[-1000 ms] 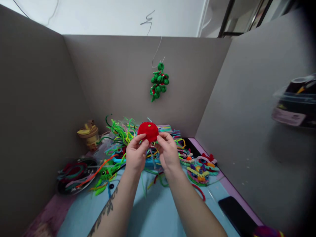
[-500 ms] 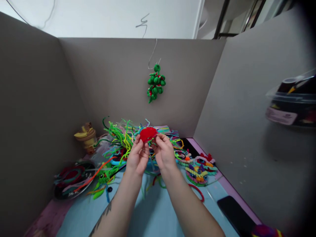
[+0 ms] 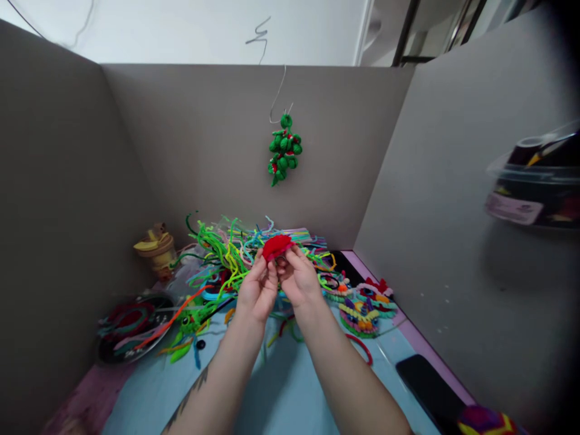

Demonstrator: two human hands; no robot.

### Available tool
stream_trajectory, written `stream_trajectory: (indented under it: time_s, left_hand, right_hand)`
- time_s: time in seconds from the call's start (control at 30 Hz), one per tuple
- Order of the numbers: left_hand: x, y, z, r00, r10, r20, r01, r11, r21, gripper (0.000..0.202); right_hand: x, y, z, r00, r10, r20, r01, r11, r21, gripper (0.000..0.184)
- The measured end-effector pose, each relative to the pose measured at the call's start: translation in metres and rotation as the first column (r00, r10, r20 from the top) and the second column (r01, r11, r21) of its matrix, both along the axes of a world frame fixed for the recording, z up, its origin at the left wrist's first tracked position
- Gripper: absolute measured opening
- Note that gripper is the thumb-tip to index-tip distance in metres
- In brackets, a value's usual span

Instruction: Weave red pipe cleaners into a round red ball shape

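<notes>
A small, rounded red piece with a fuzzy look (image 3: 276, 246) is held up over the table, in front of a heap of pipe cleaners (image 3: 229, 241). My left hand (image 3: 259, 287) pinches its left lower edge between thumb and fingers. On the other side, my right hand (image 3: 299, 275) has its thumb and fingers closed on the right lower edge. The fingertips of both hands nearly meet beneath the red piece, and they partly hide its underside.
A dark round tray (image 3: 136, 338) with coiled pieces stands left, near a yellowish cup (image 3: 156, 251). Colourful pipe-cleaner figures (image 3: 360, 317) and a black phone (image 3: 430, 389) lie right. A green ornament (image 3: 285, 148) hangs from the back panel (image 3: 203, 133); a clear tub (image 3: 539, 181) hangs right.
The red piece has shifted slightly right and tilted, its right side now higher. Both hands moved with it, and the left hand came closer to the right.
</notes>
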State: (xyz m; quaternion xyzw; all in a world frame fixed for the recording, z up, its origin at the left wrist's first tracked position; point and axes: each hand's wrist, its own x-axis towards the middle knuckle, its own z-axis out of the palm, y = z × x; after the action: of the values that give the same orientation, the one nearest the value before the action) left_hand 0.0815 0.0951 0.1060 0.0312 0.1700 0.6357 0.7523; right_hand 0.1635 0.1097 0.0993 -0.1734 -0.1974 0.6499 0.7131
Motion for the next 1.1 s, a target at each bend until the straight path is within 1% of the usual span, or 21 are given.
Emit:
stream_trajectory:
  time_s: [0.1,0.2,0.3,0.47,0.57,0.63,0.73,0.8,0.87,0.93,1.03,1.1]
  left_hand:
    - [0.000,-0.001,0.001,1.000,-0.005,-0.028,0.005,1.000,0.006,0.029]
    - [-0.001,-0.001,0.001,0.999,-0.008,-0.040,0.008,1.000,0.006,0.029]
    - [-0.003,0.000,0.001,0.999,-0.015,-0.048,0.016,1.000,0.023,0.030]
    - [-0.005,0.000,0.001,0.999,0.011,-0.036,-0.009,0.999,0.033,0.034]
    - [-0.006,-0.001,0.003,0.999,0.032,-0.029,-0.030,0.998,0.059,0.036]
    - [-0.006,-0.003,0.005,0.999,0.042,-0.029,-0.040,0.997,0.073,0.035]
    - [-0.008,-0.004,0.006,0.998,0.051,-0.039,-0.048,0.996,0.079,0.035]
    - [-0.008,-0.005,0.006,0.997,0.060,-0.049,-0.056,0.996,0.076,0.033]
    - [-0.009,-0.004,0.006,0.995,0.074,-0.070,-0.068,0.994,0.085,0.030]
    - [-0.009,-0.004,0.005,0.990,0.095,-0.106,-0.082,0.989,0.120,0.027]
    - [-0.008,-0.004,0.004,0.975,0.143,-0.167,-0.111,0.976,0.188,0.025]
    - [-0.007,-0.003,0.003,0.965,0.172,-0.196,-0.129,0.968,0.215,0.026]
  right_hand:
    - [0.003,0.002,-0.001,0.998,0.046,-0.043,-0.046,0.999,0.007,0.015]
    - [0.006,0.003,-0.002,0.995,0.091,-0.045,-0.090,0.995,0.034,0.014]
    - [0.006,0.006,-0.005,0.994,0.106,-0.002,-0.106,0.993,0.049,0.012]
    - [0.002,0.008,-0.008,0.991,0.126,0.040,-0.127,0.992,0.011,0.012]
    - [-0.001,0.007,-0.008,0.990,0.134,0.053,-0.138,0.989,0.062,0.013]
    - [-0.003,0.006,-0.008,0.984,0.152,0.091,-0.160,0.983,0.085,0.013]
    - [-0.005,0.005,-0.011,0.962,0.214,0.170,-0.226,0.973,0.056,0.011]
    - [-0.006,0.005,-0.013,0.951,0.239,0.199,-0.249,0.968,0.027,0.010]
    - [-0.006,0.006,-0.012,0.955,0.205,0.216,-0.212,0.977,0.013,0.011]
    - [-0.004,0.004,-0.009,0.964,0.121,0.236,-0.130,0.991,0.025,0.014]
    - [-0.002,-0.001,-0.001,0.966,-0.001,0.260,-0.023,0.996,0.089,0.020]
    - [-0.002,-0.004,0.003,0.963,-0.044,0.266,0.007,0.990,0.138,0.021]
